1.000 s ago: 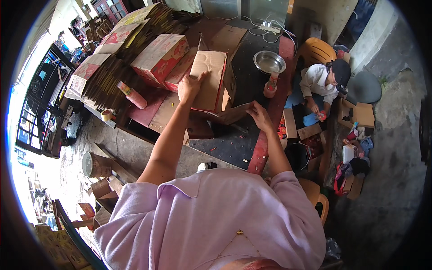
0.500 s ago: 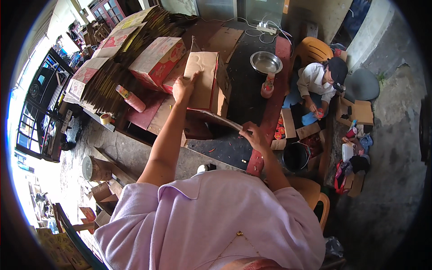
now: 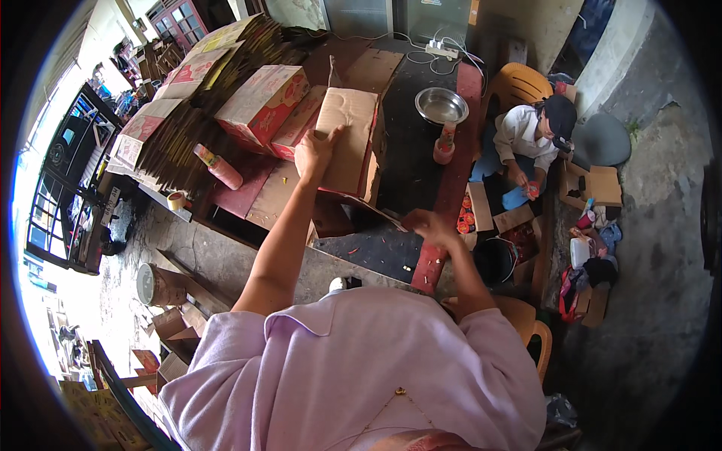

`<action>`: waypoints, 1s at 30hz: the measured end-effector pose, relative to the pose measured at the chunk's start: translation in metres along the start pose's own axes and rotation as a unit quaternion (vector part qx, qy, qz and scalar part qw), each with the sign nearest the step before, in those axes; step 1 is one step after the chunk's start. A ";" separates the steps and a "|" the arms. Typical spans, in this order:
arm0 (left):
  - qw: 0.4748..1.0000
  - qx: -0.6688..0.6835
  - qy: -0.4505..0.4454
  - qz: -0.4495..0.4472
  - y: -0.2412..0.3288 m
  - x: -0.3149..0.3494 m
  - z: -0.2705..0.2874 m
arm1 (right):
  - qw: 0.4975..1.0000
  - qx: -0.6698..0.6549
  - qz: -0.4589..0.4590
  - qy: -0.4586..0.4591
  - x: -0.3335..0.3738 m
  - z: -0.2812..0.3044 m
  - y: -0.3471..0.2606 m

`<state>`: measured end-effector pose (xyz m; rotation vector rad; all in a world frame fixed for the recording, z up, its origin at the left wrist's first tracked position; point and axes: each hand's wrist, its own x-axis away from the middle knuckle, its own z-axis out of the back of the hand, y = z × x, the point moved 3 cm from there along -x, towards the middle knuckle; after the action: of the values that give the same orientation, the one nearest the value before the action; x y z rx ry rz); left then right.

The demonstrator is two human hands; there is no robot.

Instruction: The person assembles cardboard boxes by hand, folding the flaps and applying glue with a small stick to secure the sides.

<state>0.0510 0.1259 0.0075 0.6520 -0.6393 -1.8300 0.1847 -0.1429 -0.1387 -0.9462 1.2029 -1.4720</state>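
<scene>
A brown cardboard box [image 3: 347, 143] lies on the table in front of me, its plain side up. My left hand [image 3: 316, 155] grips its left edge, thumb spread across that side and the other fingers partly hidden along the edge. From the box's near end a flap [image 3: 368, 208] sticks out to the right. By the tip of this flap is my right hand [image 3: 436, 228], fingers loosely curved and apart; whether a fingertip still touches the cardboard is hard to see.
Red-and-white cartons [image 3: 263, 105] and a stack of flattened cartons [image 3: 180, 113] stand left. Pink-labelled bottles [image 3: 218, 167], a steel bowl [image 3: 441, 106] and a power strip [image 3: 442, 51] are on the table. At right, a seated person [image 3: 526, 143] works beside a black bucket [image 3: 494, 259].
The box has tilted and shifted slightly right, with my left hand moving along. My right hand has loosened from the flap's edge and moved slightly right.
</scene>
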 end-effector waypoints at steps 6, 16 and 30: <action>0.999 0.014 -0.029 -0.040 0.016 0.035 0.015 | 0.970 0.229 -0.069 0.036 -0.043 0.037 -0.027; 0.999 -0.005 0.004 -0.053 0.007 0.051 0.015 | 0.880 0.350 0.176 0.268 -0.125 0.033 -0.067; 0.999 0.013 -0.022 -0.028 -0.017 0.041 0.019 | 0.831 0.388 0.263 0.299 -0.107 0.021 -0.090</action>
<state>0.0142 0.0954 0.0041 0.6538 -0.6805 -1.8958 0.2099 -0.0398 -0.0450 0.4154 0.9978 -1.6061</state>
